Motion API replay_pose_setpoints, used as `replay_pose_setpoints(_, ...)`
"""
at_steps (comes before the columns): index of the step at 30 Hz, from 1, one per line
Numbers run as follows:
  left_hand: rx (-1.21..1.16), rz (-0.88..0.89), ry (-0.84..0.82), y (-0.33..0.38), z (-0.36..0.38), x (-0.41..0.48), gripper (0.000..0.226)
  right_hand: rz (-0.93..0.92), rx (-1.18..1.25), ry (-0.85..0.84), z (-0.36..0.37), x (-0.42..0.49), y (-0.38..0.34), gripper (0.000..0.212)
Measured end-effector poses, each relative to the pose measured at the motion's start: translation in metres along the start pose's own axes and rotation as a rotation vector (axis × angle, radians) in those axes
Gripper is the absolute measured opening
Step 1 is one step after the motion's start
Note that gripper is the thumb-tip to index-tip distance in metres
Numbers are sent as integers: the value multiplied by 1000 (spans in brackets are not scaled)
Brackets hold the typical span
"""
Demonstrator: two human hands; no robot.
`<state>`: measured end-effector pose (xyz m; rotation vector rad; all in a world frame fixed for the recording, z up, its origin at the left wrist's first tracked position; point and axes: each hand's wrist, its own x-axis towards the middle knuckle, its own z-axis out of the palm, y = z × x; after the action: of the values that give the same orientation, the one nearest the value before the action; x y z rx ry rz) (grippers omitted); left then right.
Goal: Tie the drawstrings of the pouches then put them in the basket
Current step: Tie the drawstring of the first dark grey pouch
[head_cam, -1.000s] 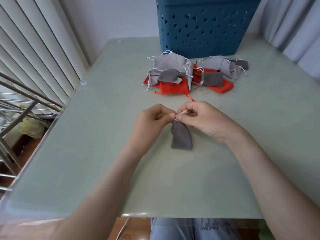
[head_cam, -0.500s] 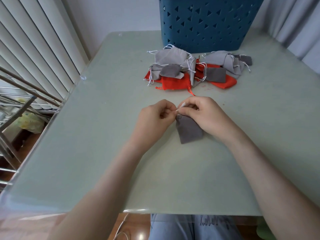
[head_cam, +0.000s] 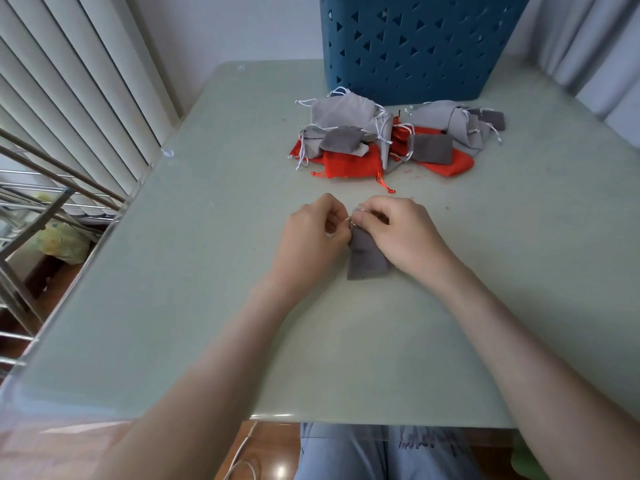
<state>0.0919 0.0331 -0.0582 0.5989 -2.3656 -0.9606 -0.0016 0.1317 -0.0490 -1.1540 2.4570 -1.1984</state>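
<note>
Resting on the desk [head_cam: 207, 271] near its middle, a dark grey pouch [head_cam: 365, 259] is held at its gathered neck by both hands, which are brought close together. The white drawstring [head_cam: 349, 220] at the neck is pinched by the curled fingers of the left hand [head_cam: 311, 237]. The neck is pinched from the other side by the right hand [head_cam: 398, 233], by which the upper right part of the pouch is covered. The bottom edge of the pouch is turned toward the person.

A blue basket [head_cam: 415, 46] with triangular cut-outs is placed at the far edge of the desk. Its rim is cut off by the top of the frame, so its contents cannot be told. Just in front of it, a pile of pouches [head_cam: 381, 140] is laid on the desk, well apart from the hands. The pile is made up of light grey pouches [head_cam: 341, 110], smaller dark grey ones and red pouches [head_cam: 349, 164], all overlapped, with white and red cords trailed loosely around them.

Dark print is seen on the trousers [head_cam: 381, 452] under the near edge of the desk; it is too blurred to be read.
</note>
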Motion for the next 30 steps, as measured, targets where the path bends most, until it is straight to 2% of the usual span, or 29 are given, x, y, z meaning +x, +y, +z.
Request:
replay_pose_setpoints(4,62,52,69,-3,4,-1,4,33,93,-23,1,0,0,20)
replay_pose_setpoints(12,58,267,47,-8,5,-2,2,92,351,-28,-4,1,3,23)
replay_pose_setpoints(15,26,329,88,-7,6,-4,5,143,575,-123,-10,1,1,23)
replay_pose_setpoints(17,22,356,123,-9,6,-5,9,135,637,-188,-13,1,1,25)
replay_pose_setpoints(22,109,476,178,-14,8,-4,2,83,649,-209,-15,4,5,32)
replay_pose_setpoints(25,116,457,156,-16,8,-3,1,38,601,-178,-12,3,6,35)
replay_pose_setpoints(30,126,388,126,-15,7,-4,14,-28,388,-123,-10,3,6,33)
